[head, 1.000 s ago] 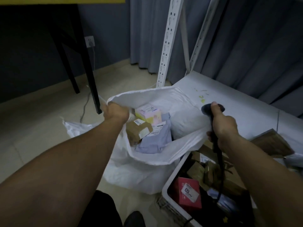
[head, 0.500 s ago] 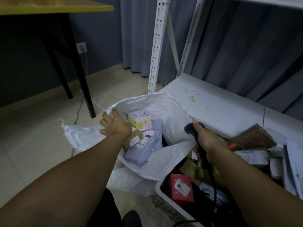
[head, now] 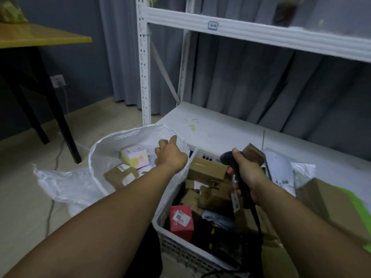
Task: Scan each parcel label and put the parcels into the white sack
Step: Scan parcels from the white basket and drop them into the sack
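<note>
At the far left we see a yellow wood-topped table with black legs [head: 46, 38], well apart from the work. Right of it, on the floor, lies the white woven plastic sack [head: 96, 157], its mouth wide open toward us. Inside rest 2 parcels: a brown cardboard box with a white label [head: 120, 174] and, farther in, a small pink-and-yellow carton [head: 135, 156].

Our left arm reaches straight forward over the sack's right side. Our left hand [head: 170, 157] is at the sack's far right rim, back of the hand up. The thumb sticks out toward the rim and the fingers curl under, so we cannot tell whether they pinch the sack or hold nothing.

Just right of the sack, against it, stands a white plastic lattice basket [head: 176, 249] filled with parcels. Among them are a red box with a white label [head: 181, 217] at the near left and a plain brown carton [head: 206, 170] at the far end.

Over the basket our right hand [head: 249, 175] grips a black handheld barcode scanner [head: 227, 158]. The fingers wrap round the handle, the thumb lies along the top, and the head points far and left. Its black cable [head: 257, 219] drops toward us.

Behind stands a white metal shelf rack [head: 241, 30] before a grey curtain [head: 261, 83].
</note>
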